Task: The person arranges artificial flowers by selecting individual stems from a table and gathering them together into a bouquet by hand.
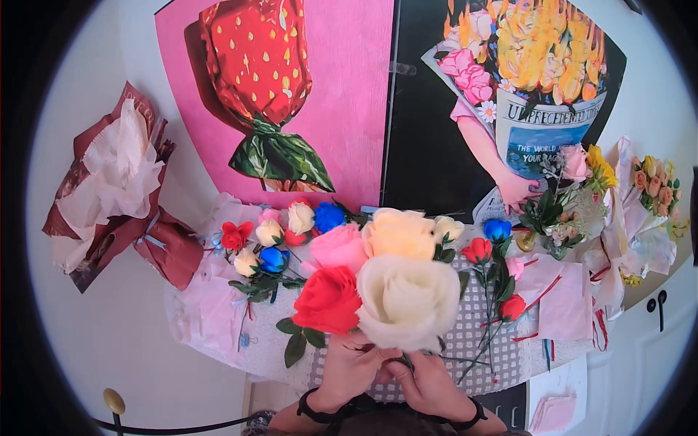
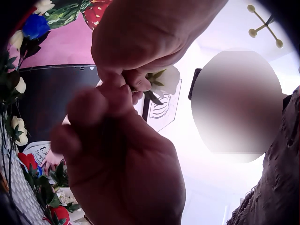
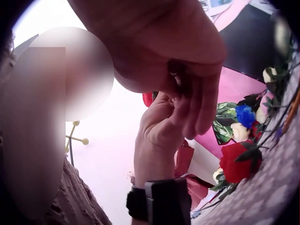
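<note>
Both hands meet under a bunch of large artificial roses in the head view. The bunch has a white rose [image 1: 408,301] in front, a red rose [image 1: 327,299] at left, and a pink rose [image 1: 339,248] and a cream rose [image 1: 398,232] behind. My left hand [image 1: 356,367] grips the stems just below the blooms. Close beside it, my right hand [image 1: 429,385] pinches a green stem between thumb and curled fingers. In the left wrist view the left hand [image 2: 145,37] partly covers the stems. The right wrist view shows the right hand [image 3: 187,61] overlapping the left hand [image 3: 157,136].
Smaller red, blue and cream roses lie at left, with a blue rose [image 1: 275,259] among them. More stems with a red rose [image 1: 478,251] lie at right on the grey dotted cloth [image 1: 480,338]. A maroon-wrapped bouquet [image 1: 171,251] stands left; pink paper [image 1: 566,301] lies right.
</note>
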Available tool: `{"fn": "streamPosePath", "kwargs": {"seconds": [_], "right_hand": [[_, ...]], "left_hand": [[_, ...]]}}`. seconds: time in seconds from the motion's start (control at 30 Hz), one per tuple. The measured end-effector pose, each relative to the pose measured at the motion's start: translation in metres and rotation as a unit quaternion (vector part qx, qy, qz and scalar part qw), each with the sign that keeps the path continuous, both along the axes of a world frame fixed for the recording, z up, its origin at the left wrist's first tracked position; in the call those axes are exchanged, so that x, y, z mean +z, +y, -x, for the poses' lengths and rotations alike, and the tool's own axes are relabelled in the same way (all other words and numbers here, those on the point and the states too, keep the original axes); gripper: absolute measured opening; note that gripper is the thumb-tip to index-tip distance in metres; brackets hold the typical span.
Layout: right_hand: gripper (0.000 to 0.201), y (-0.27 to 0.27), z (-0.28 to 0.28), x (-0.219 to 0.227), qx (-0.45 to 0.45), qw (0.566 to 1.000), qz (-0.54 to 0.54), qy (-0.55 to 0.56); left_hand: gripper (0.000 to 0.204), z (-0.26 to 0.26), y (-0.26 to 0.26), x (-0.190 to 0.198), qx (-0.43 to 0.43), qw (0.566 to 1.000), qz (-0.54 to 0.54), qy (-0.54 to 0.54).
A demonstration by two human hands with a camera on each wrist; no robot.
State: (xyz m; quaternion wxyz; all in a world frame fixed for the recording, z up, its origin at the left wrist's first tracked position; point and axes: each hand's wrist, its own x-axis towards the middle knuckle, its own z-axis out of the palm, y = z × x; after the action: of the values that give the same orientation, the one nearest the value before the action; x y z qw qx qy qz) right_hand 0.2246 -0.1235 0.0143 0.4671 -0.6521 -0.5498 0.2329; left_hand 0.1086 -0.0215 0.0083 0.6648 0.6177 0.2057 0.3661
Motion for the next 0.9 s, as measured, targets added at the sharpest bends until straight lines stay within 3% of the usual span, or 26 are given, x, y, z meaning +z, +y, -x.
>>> {"fn": "streamPosePath", "kwargs": {"seconds": [0.07,0.1,0.13,0.17,0.2,0.23,0.27,0.33,0.37,0.47,0.57,0.67,0.7,0.73,0.8,0.83,0.9], "right_hand": [[0.025,-0.001,-0.010,0.010,0.093,0.967,0.226,0.078],[0.025,-0.005,-0.013,0.004,0.094,0.967,0.225,0.078],[0.029,-0.010,-0.015,-0.010,0.121,0.982,0.141,0.030],[0.033,-0.013,-0.016,-0.021,0.146,0.987,0.057,-0.018],[0.033,-0.012,-0.015,-0.029,0.147,0.987,0.057,-0.018],[0.024,-0.010,-0.013,-0.036,0.132,0.990,-0.028,0.026],[0.018,-0.007,-0.012,-0.040,0.116,0.984,-0.113,0.069],[0.015,-0.002,-0.009,-0.044,0.102,0.983,-0.133,0.068],[0.012,-0.001,-0.008,-0.045,0.087,0.982,-0.153,0.068],[0.012,-0.010,-0.015,-0.036,0.115,0.990,-0.071,-0.026],[0.021,-0.014,-0.016,-0.050,0.108,0.994,-0.020,-0.005],[0.028,-0.006,-0.021,-0.075,0.166,0.978,-0.119,-0.041],[0.033,-0.009,-0.026,-0.081,0.186,0.978,-0.072,-0.064],[0.033,-0.008,-0.030,-0.061,0.189,0.977,-0.074,-0.065],[0.049,-0.005,-0.040,-0.011,0.181,0.974,0.091,0.100],[0.049,-0.004,-0.049,-0.002,0.183,0.974,0.089,0.099],[0.066,-0.002,-0.064,0.012,0.170,0.974,0.048,-0.139]], "left_hand": [[0.020,0.001,-0.005,0.003,0.023,1.000,0.000,-0.019],[0.024,0.001,-0.007,0.004,0.045,0.998,-0.001,-0.038],[0.024,0.003,-0.007,-0.002,0.047,0.998,-0.001,-0.038],[0.029,0.007,-0.007,-0.011,0.058,0.997,-0.051,-0.005],[0.034,0.010,-0.006,-0.016,0.068,0.992,-0.100,0.028],[0.039,0.017,-0.007,0.020,-0.028,0.982,0.018,0.184],[0.039,0.018,-0.005,0.013,-0.027,0.982,0.018,0.184],[0.041,0.017,0.004,-0.025,-0.057,0.982,-0.179,-0.005],[0.041,0.026,0.012,-0.069,-0.106,0.972,-0.192,0.084],[0.041,0.028,0.021,-0.076,-0.125,0.976,-0.161,0.071],[0.041,0.040,0.020,-0.093,-0.147,0.981,-0.114,0.050],[0.042,0.055,0.013,-0.116,-0.163,0.984,-0.070,0.025],[0.042,0.059,0.010,-0.124,-0.169,0.984,-0.055,0.017],[0.042,0.067,0.007,-0.133,-0.174,0.984,-0.040,0.008],[0.042,0.069,0.007,-0.141,-0.185,0.983,-0.010,-0.009],[0.042,0.053,0.014,-0.133,-0.191,0.981,0.005,-0.017],[0.043,0.050,0.014,-0.139,-0.203,0.978,0.035,-0.035]]}}
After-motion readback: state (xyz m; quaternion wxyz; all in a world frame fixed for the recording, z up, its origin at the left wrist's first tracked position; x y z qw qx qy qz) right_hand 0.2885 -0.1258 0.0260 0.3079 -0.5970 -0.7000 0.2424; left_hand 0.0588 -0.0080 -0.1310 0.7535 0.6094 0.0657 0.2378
